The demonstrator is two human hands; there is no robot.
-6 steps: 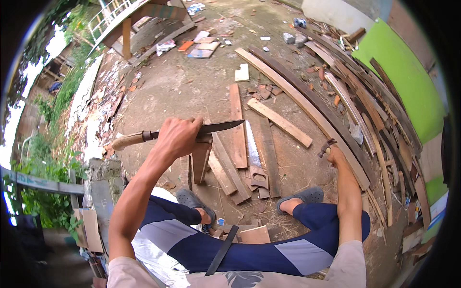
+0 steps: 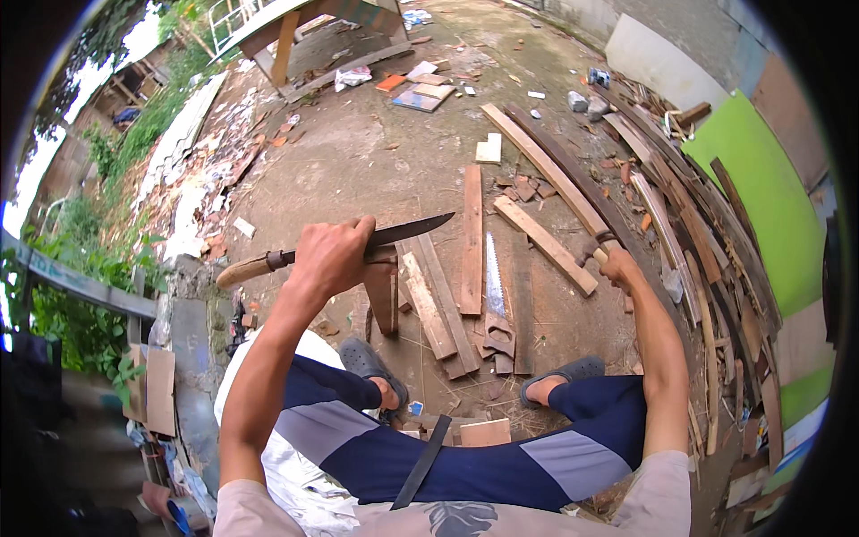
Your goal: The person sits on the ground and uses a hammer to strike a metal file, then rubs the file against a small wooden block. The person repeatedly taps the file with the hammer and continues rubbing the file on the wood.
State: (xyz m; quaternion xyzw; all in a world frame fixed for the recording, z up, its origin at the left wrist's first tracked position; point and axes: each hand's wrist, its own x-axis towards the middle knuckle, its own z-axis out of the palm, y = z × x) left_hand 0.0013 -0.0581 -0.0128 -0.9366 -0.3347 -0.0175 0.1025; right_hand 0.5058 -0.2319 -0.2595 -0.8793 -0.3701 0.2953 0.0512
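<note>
My left hand point(image 2: 333, 258) is closed around the blade of a machete point(image 2: 413, 229). Its wooden handle point(image 2: 243, 270) points left and its tip points right. Under that hand, a wooden board point(image 2: 383, 300) stands on edge; whether the blade touches it is hidden by my fingers. Out to the right, my right hand point(image 2: 619, 268) grips a hammer point(image 2: 598, 247), its head held up and apart from the blade. Between my feet and beyond lie a handsaw point(image 2: 496, 295) and several planks, among them a reddish one point(image 2: 472, 237).
Long boards point(image 2: 550, 174) and a timber pile point(image 2: 689, 210) run along the right, by a green panel point(image 2: 761, 188). A block wall point(image 2: 190, 309) is at my left. A wooden table point(image 2: 286, 40) stands far left. My legs point(image 2: 465, 465) are spread below.
My right hand has raised the hammer and brought it slightly inward. The left hand keeps its hold on the machete. The whole view has shifted a little.
</note>
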